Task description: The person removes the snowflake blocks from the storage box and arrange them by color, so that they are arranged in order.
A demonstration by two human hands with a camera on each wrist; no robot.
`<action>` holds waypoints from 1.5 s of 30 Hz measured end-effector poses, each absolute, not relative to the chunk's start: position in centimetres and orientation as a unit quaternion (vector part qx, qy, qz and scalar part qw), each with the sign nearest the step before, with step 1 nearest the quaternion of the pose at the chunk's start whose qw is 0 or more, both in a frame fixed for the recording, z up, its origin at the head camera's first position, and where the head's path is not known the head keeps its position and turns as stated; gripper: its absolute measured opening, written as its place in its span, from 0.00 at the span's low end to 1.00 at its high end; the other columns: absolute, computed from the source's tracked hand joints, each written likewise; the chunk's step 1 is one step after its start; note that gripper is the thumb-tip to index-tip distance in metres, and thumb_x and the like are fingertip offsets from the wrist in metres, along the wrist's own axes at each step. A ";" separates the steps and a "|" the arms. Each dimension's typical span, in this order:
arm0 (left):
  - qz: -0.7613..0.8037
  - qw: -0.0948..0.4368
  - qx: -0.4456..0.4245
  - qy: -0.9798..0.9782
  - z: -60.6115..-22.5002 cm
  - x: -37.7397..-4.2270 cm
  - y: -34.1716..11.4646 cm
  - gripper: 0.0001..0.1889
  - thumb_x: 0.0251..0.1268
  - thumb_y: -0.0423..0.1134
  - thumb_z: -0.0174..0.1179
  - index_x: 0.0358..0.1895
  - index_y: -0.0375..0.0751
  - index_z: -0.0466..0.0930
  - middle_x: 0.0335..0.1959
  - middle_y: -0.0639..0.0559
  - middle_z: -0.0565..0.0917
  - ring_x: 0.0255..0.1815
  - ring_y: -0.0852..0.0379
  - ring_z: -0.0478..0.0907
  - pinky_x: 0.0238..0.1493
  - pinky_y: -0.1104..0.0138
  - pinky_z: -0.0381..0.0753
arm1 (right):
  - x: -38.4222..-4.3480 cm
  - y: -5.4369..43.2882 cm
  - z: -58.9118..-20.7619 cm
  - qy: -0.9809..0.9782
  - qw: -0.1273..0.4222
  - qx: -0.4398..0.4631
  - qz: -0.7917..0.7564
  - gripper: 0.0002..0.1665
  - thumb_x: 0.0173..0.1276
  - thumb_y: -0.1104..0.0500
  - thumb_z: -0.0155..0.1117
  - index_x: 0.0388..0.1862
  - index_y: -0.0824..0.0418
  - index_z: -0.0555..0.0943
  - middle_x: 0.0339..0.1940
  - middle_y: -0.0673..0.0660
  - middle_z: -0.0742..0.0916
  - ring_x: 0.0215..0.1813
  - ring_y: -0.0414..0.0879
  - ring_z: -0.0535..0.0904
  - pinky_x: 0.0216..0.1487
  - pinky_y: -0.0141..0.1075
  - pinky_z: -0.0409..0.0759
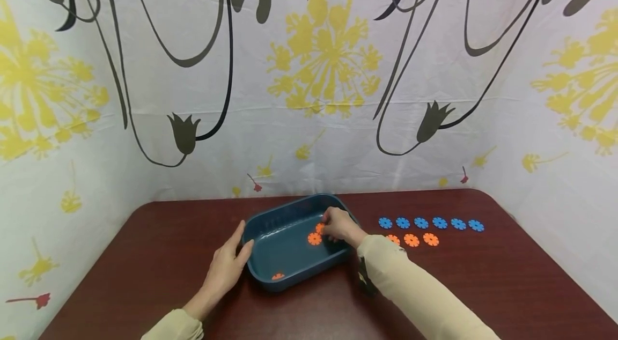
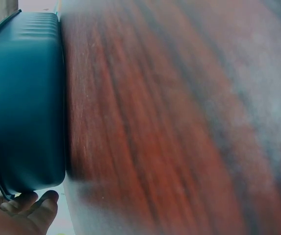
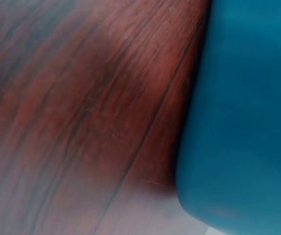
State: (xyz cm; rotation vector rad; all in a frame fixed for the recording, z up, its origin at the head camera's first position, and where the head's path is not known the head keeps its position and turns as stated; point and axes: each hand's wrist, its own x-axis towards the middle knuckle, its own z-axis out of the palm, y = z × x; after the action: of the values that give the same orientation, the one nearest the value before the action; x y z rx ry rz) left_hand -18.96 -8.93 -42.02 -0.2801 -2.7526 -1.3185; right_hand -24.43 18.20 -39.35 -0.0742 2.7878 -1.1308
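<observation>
A dark teal plastic tray (image 1: pixel 285 243) sits at an angle on the table. My left hand (image 1: pixel 223 265) holds its left end, thumb over the rim and fingers along the outer wall; the left wrist view shows these fingers (image 2: pixel 39 210) against the tray's end. Inside the tray, my right hand (image 1: pixel 340 224) reaches down with bent fingers at an orange flower-shaped disc (image 1: pixel 320 228). Its fingertips partly hide that disc, and a pinch cannot be made out. Another orange disc (image 1: pixel 314 238) lies beside it, and one more (image 1: pixel 278 276) shows at the near wall. The right wrist view shows only tray wall and table.
Right of the tray, a row of several blue flower-shaped discs (image 1: pixel 421 223) lies on the dark red wooden table (image 1: pixel 512 281). Before it is a shorter row of orange discs (image 1: pixel 411 240), partly behind my right sleeve (image 1: pixel 410 281). A patterned cloth (image 1: pixel 309 157) hangs behind the table.
</observation>
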 end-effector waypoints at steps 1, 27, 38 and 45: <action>-0.430 0.039 -0.091 -0.898 -42.0 -18.9 -8.9 0.32 0.72 0.46 0.49 0.75 0.44 0.49 0.72 0.42 0.59 0.70 0.43 0.60 0.63 0.47 0.67 | -24.5 18.1 -39.4 0.925 0.065 -0.024 -0.373 0.12 0.57 0.70 0.66 0.38 0.69 0.75 0.24 0.58 0.80 0.18 0.43 0.75 0.19 0.34 0.77; -0.430 0.043 -0.092 -0.897 -42.1 -19.0 -9.0 0.32 0.72 0.46 0.49 0.75 0.44 0.50 0.72 0.42 0.59 0.70 0.43 0.60 0.64 0.47 0.66 | -25.0 17.7 -40.0 0.949 0.071 -0.017 -0.306 0.10 0.59 0.68 0.67 0.36 0.67 0.73 0.24 0.58 0.77 0.19 0.45 0.76 0.21 0.34 0.77; -0.428 0.040 -0.089 -0.898 -42.2 -19.0 -8.9 0.32 0.72 0.46 0.49 0.75 0.45 0.49 0.72 0.42 0.60 0.70 0.43 0.60 0.63 0.47 0.67 | -25.2 17.7 -40.1 0.950 0.074 -0.013 -0.302 0.11 0.58 0.67 0.68 0.34 0.66 0.74 0.24 0.58 0.77 0.19 0.45 0.76 0.21 0.35 0.77; -0.429 0.037 -0.087 -0.899 -42.1 -18.9 -8.9 0.32 0.72 0.46 0.49 0.75 0.45 0.49 0.72 0.42 0.59 0.70 0.43 0.60 0.63 0.46 0.66 | -25.1 17.7 -40.0 0.951 0.076 -0.009 -0.301 0.12 0.56 0.67 0.69 0.33 0.66 0.73 0.25 0.58 0.77 0.22 0.46 0.76 0.23 0.35 0.76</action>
State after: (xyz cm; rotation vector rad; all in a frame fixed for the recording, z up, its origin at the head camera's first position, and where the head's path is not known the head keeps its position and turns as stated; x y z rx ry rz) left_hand -18.92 -8.90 -42.09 -0.2684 -2.7583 -1.3157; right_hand -25.15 17.75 -40.00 -0.0274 2.8507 -0.9013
